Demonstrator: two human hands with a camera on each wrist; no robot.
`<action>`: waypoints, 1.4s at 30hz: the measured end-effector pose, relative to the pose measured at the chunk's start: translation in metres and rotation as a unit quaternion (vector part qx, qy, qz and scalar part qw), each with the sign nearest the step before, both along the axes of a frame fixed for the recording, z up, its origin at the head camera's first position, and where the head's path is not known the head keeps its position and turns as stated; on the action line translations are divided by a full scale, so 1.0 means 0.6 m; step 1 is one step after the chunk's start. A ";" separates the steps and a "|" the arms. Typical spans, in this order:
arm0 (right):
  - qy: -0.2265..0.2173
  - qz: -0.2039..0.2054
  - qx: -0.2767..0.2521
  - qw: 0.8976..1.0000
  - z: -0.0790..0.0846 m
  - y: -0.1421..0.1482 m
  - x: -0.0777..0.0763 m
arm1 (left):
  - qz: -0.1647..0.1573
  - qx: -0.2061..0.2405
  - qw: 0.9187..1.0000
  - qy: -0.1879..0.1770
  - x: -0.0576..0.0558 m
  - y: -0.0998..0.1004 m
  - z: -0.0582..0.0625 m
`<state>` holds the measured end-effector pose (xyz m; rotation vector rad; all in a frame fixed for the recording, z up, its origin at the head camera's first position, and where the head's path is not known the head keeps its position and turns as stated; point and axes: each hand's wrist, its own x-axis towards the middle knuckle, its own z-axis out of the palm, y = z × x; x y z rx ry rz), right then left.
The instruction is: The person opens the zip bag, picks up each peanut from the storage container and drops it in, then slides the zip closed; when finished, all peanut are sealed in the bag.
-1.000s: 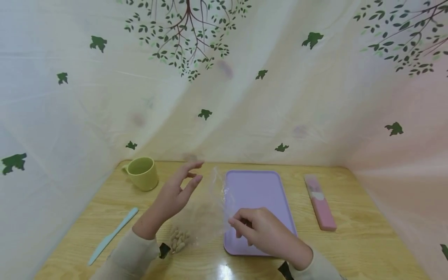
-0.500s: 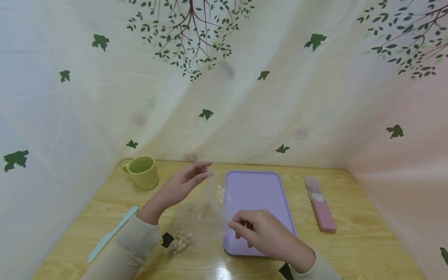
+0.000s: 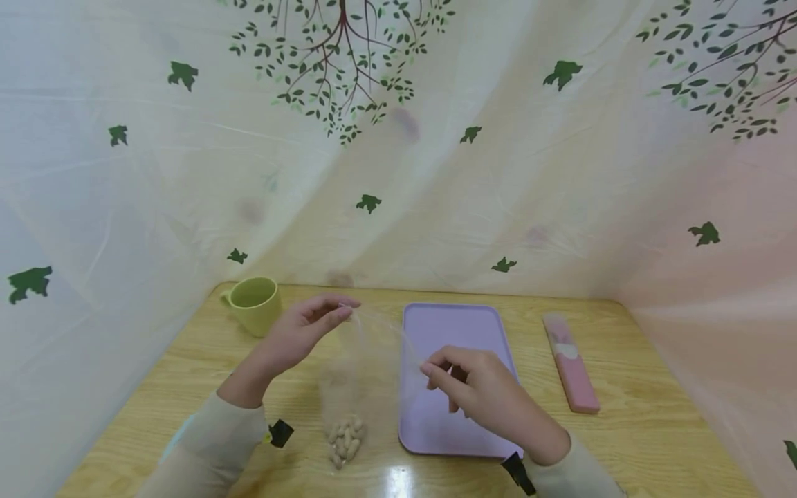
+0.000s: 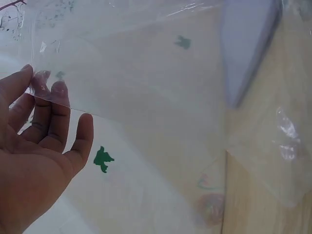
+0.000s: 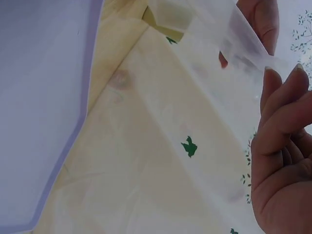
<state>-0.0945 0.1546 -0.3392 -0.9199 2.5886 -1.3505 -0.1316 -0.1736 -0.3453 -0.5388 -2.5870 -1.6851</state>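
A clear plastic bag [image 3: 373, 366] hangs between my two hands, with several peanuts [image 3: 345, 439] gathered at its bottom. My left hand [image 3: 305, 332] pinches the bag's top left corner between thumb and fingers. In the left wrist view the same hand [image 4: 46, 122] has its thumb and fingertips on the bag's edge. On the other side my right hand [image 3: 476, 387] pinches the bag's right corner, over the purple tray [image 3: 457, 332]. From the right wrist, the thin film [image 5: 214, 29] runs up to the fingertips of my right hand [image 5: 285, 141].
A green mug [image 3: 255, 304] stands at the back left of the wooden table [image 3: 635, 415]. The pale blue knife [image 3: 177, 437] lies mostly hidden under my left sleeve. On the right is a long pink case [image 3: 573, 370]. A patterned cloth [image 3: 436, 173] hangs behind the table.
My left hand has moved in and taken hold of the bag's left corner. The bag now hangs stretched between both hands, and the peanuts have shifted right. My right hand has risen slightly.
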 end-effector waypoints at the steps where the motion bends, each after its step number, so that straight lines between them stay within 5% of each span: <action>1: 0.005 -0.006 -0.006 1.000 0.001 0.001 -0.003 | -0.002 0.006 1.000 0.008 0.002 -0.002 0.002; 9: 0.028 -0.051 -0.034 0.998 0.018 0.006 -0.020 | -0.004 0.049 0.997 0.054 0.024 -0.012 0.023; 17: 0.027 -0.070 -0.060 0.995 0.032 0.009 -0.029 | 0.027 0.058 0.992 0.109 0.041 -0.013 0.040; 36: 0.075 -0.056 -0.079 0.992 0.023 0.001 -0.029 | 0.013 0.098 0.973 0.207 0.041 -0.015 0.014; 42: 0.068 -0.058 -0.075 0.993 0.022 0.001 -0.023 | 0.020 0.093 0.980 0.176 0.039 -0.017 0.008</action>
